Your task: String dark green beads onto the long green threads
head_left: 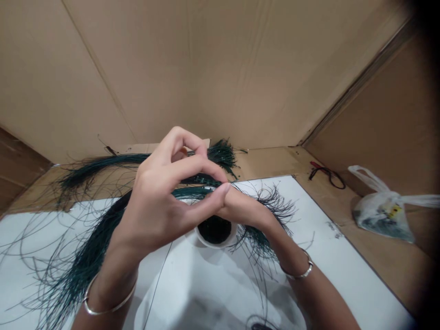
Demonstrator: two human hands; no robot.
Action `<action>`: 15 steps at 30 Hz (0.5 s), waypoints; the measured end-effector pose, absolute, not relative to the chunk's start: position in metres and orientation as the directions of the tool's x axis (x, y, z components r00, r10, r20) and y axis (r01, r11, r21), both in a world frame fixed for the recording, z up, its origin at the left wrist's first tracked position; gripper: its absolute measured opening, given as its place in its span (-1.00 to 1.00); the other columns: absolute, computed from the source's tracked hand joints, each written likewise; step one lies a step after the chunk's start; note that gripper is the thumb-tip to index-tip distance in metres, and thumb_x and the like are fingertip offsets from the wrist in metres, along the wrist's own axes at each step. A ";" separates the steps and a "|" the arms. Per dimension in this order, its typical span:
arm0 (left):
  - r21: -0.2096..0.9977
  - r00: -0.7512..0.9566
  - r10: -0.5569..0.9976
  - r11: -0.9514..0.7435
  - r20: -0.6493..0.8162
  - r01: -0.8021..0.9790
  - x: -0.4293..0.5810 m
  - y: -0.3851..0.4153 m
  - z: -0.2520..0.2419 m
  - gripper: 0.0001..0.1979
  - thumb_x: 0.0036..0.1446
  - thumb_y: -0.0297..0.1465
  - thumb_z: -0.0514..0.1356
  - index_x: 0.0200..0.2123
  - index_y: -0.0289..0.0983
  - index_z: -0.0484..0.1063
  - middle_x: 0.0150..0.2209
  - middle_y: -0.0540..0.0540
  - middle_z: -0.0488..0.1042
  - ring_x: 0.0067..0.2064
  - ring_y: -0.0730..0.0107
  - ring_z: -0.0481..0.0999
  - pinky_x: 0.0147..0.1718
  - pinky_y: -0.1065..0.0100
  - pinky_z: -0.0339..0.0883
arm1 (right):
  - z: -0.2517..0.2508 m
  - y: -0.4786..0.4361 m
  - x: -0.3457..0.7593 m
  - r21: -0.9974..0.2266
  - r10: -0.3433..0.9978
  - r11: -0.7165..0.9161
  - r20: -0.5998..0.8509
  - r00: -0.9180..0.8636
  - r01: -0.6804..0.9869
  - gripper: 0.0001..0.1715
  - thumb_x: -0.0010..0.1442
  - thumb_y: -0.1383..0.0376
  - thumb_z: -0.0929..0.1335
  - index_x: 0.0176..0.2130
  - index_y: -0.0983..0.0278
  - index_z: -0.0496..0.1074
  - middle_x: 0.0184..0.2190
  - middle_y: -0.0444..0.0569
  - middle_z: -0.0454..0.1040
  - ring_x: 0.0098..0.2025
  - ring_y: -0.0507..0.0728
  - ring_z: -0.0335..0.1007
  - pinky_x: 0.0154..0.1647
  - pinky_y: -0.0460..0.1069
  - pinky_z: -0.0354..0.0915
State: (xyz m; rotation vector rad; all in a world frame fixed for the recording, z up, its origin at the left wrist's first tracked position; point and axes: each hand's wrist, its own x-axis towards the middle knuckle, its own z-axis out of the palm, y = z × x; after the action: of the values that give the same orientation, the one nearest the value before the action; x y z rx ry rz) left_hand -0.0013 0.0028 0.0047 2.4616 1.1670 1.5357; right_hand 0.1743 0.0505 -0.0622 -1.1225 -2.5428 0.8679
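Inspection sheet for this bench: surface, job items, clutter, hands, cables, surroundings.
Surface: white surface, cardboard beyond.
Job's things: near dark-green strand bundle, rear bundle, white cup with dark contents.
Clutter: plastic bag at right, contents unclear.
Grippers: left hand, thumb and index tips together, grip unclear; right hand partly hidden behind it.
Cables: looped dark cord with red part, on cardboard at right.
Surroundings: cardboard walls.

1 plastic bag (383, 217) near 1 looped black cord (325, 169)
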 end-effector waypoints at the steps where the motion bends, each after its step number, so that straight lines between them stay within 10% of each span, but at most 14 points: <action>1: 0.379 0.240 0.595 -0.721 0.767 0.580 -0.001 0.003 0.005 -0.87 0.07 -0.47 0.40 -0.33 -0.11 0.60 -0.25 -0.05 0.37 -0.33 0.38 0.44 -0.35 0.35 0.38 | -0.058 0.051 0.176 -0.662 0.723 0.512 -0.011 -0.690 0.547 -0.77 0.25 0.44 0.31 -0.26 0.32 0.59 -0.32 0.00 0.63 -0.29 0.09 0.46 -0.25 -0.05 0.32; 6: 0.376 0.240 0.584 -0.732 0.776 0.568 0.000 0.004 0.005 -0.87 0.06 -0.49 0.40 -0.34 -0.13 0.60 -0.27 -0.04 0.36 -0.32 0.39 0.44 -0.36 0.37 0.37 | -0.049 0.051 0.182 -0.979 0.758 0.160 0.038 -0.651 0.129 -0.84 0.20 0.34 0.34 -0.41 0.29 0.48 -0.56 -0.17 0.44 -0.52 -0.02 0.25 -0.50 -0.11 0.18; 15: 0.485 0.178 0.659 -0.684 0.730 0.544 0.000 0.003 0.003 -0.87 0.08 -0.48 0.41 -0.34 -0.11 0.60 -0.25 0.00 0.37 -0.30 0.45 0.41 -0.32 0.41 0.39 | -0.046 0.049 0.182 -0.922 0.828 -0.109 0.122 -0.547 -0.371 -0.83 0.22 0.25 0.49 -0.36 0.30 0.55 -0.61 -0.20 0.45 -0.67 -0.12 0.08 -0.70 -0.21 0.04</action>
State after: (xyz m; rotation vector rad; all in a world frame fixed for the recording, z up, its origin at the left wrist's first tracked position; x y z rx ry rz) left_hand 0.0004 0.0027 0.0031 2.3208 1.1925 1.5359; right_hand 0.1824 0.0492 -0.0458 -0.5533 -1.2967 1.7808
